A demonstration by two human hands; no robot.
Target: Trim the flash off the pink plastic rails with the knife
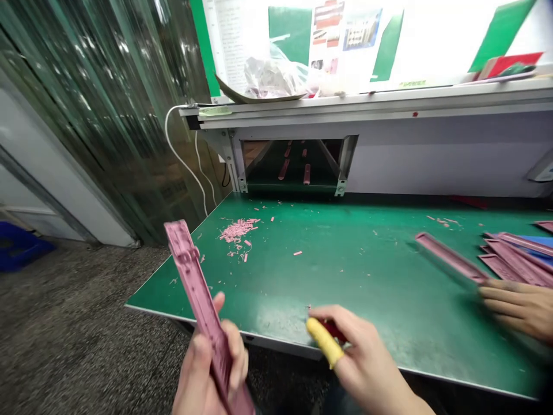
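My left hand (211, 369) is closed around a long, narrow pink plastic part (201, 294), held tilted upright over the table's front edge. Its hollow inner side shows ribs, small holes and a raised clip near the top end. My right hand (363, 357) is closed in a pinch just above the table's front, with a yellow finger cover (324, 343) on the thumb. Between thumb and fingers sits a small dark red object (333, 330), mostly hidden, so its kind cannot be made out. A tiny pink scrap (308, 308) shows at the fingertips.
Pink trimmings (237, 230) lie heaped on the green table (328, 276). At right, another person's hand (518, 305) touches a pink part (451, 256) beside a stack of pink parts (518, 259). Behind, an opening shows a conveyor belt (296, 178) carrying pink parts. A shelf (380, 109) overhangs the back.
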